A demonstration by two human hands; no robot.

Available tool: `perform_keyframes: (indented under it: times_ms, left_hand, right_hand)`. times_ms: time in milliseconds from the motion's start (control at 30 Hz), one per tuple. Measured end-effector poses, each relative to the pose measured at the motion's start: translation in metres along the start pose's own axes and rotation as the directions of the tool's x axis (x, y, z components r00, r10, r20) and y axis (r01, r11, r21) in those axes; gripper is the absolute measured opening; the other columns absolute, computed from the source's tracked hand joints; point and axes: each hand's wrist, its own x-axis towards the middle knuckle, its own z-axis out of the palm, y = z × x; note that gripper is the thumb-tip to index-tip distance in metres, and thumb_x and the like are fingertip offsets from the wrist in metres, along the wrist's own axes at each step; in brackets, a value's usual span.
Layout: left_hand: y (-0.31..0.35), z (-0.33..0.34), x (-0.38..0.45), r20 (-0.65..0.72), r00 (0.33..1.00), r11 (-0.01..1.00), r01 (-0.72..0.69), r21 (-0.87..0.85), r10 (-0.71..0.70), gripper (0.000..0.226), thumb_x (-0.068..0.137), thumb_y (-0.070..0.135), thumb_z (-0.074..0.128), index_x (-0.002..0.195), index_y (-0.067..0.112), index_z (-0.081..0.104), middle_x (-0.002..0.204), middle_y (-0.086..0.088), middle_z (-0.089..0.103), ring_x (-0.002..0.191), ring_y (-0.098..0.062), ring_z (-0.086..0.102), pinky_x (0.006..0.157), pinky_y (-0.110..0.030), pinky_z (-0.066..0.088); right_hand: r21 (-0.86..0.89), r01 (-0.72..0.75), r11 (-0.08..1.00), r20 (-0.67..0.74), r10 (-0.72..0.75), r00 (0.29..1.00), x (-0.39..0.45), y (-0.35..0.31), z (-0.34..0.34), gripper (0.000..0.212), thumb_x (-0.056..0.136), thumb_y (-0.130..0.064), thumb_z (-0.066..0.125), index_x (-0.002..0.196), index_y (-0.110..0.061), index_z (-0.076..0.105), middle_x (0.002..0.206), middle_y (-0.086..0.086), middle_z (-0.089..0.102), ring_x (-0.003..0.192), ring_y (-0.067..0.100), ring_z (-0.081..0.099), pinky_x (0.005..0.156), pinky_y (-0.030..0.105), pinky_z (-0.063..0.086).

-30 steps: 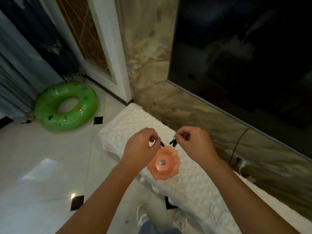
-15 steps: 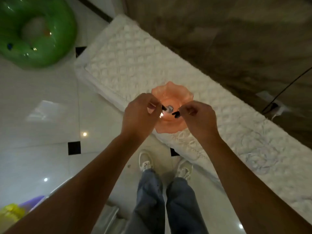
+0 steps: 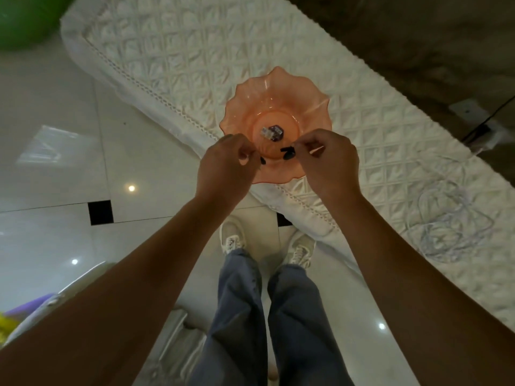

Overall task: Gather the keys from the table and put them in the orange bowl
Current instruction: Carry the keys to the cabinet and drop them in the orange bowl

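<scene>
Orange bowl [image 3: 274,87]: one key inside.
Hands: left hand [image 3: 225,168], right hand [image 3: 328,160] each pinched on dark keys [image 3: 287,152] over near rim.
Next: release called for.

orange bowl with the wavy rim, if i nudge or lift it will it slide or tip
The translucent orange bowl with the fluted rim looks like thin plastic or glass, so probably light. It sits on a quilted white table cover, which likely grips rather than lets it slide. Its flared rim overhangs a narrower base, so a push on the rim might tip it.
</scene>
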Motion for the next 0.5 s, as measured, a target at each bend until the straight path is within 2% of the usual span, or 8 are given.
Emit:
perform_keyframes:
  times_ms: [167,367,500]
  left_hand:
    - [0.009,0.000,0.017,-0.001,0.999,0.999,0.033,0.008,-0.033,0.008,0.084,0.026,0.064,0.084,0.019,0.066,0.091,0.002,0.069,0.080,-0.013,0.065,0.072,-0.027,0.049]
    - [0.006,0.018,0.019,0.062,0.995,0.994,0.072,0.085,-0.078,0.009,0.084,0.026,0.061,0.085,0.019,0.067,0.093,0.002,0.068,0.082,-0.016,0.065,0.070,-0.031,0.051]
    - [0.001,0.026,0.010,0.107,0.990,0.992,0.085,0.092,-0.095,0.009,0.083,0.029,0.064,0.084,0.019,0.066,0.093,0.001,0.067,0.082,-0.018,0.064,0.067,-0.030,0.048]
  right_hand:
    - [0.015,-0.013,1.000,0.004,0.013,1.000,0.009,-0.002,0.001,0.009,0.085,-0.024,0.065,0.088,-0.028,0.072,0.079,-0.016,0.067,0.068,0.000,0.061,0.059,0.014,0.040]
    - [-0.035,-0.011,0.999,0.042,0.013,0.999,0.008,0.015,0.011,0.011,0.084,-0.025,0.066,0.092,-0.026,0.073,0.087,-0.013,0.071,0.071,0.004,0.062,0.061,0.016,0.042]
    - [-0.064,-0.037,0.997,0.064,0.041,0.997,0.000,0.026,0.014,0.008,0.084,-0.028,0.068,0.090,-0.027,0.072,0.084,-0.014,0.069,0.069,0.005,0.061,0.058,0.015,0.039]
